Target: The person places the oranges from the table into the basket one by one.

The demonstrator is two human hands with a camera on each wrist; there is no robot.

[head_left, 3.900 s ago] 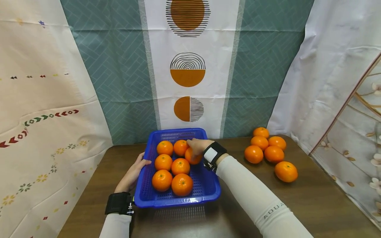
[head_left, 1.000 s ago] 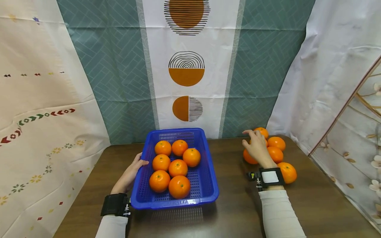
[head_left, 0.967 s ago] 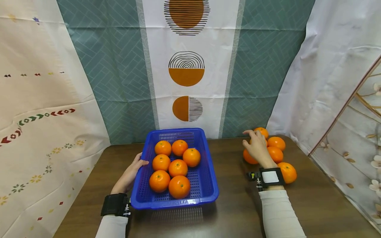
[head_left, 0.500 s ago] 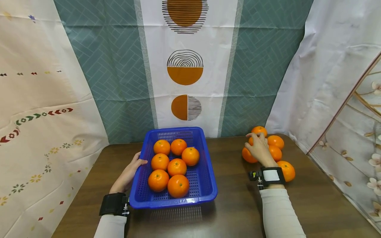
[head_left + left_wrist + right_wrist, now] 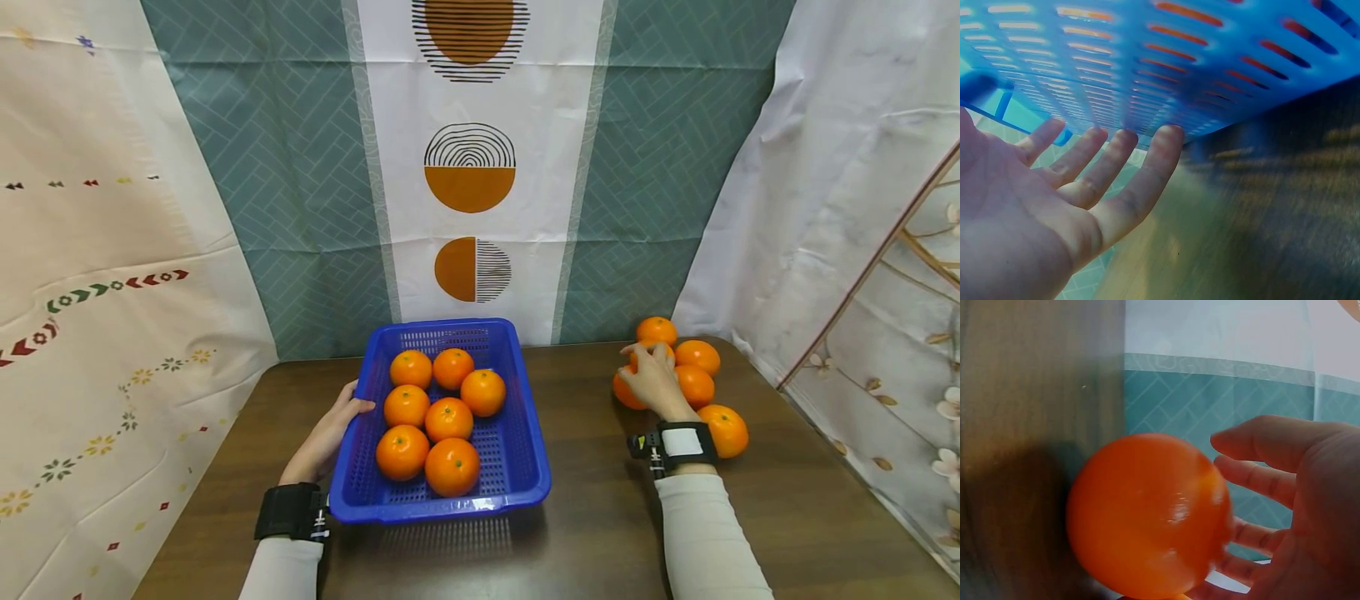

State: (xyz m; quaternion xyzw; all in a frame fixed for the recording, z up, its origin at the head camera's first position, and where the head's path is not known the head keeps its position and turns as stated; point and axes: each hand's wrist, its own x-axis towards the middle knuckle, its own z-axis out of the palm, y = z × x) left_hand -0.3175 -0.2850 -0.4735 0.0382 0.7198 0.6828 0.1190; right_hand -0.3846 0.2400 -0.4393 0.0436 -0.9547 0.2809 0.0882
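Note:
My left hand [image 5: 330,433] holds the left rim of a blue plastic basket [image 5: 536,450], thumb over the edge. In the left wrist view its fingertips [image 5: 1166,140] meet the slotted outer wall from below. Several oranges [image 5: 448,419] lie in rows inside. My right hand [image 5: 654,383] hovers with bent, spread fingers over an orange [image 5: 663,351] in the loose group to the right, partly covering it. A nearer orange [image 5: 1147,515] fills the right wrist view and hides some fingertips; background shows between thumb and fingers, so no grip is seen.
Beside the right hand lie more loose oranges [image 5: 697,357], one [image 5: 723,431] close to the wrist strap. The brown wooden table [image 5: 592,500] ends at a patterned curtain [image 5: 315,275] behind the basket.
The right hand has left the basket, where an orange now sits at its former place, and gone right to the loose oranges. In the last second it settled slightly lower. The left hand stays.

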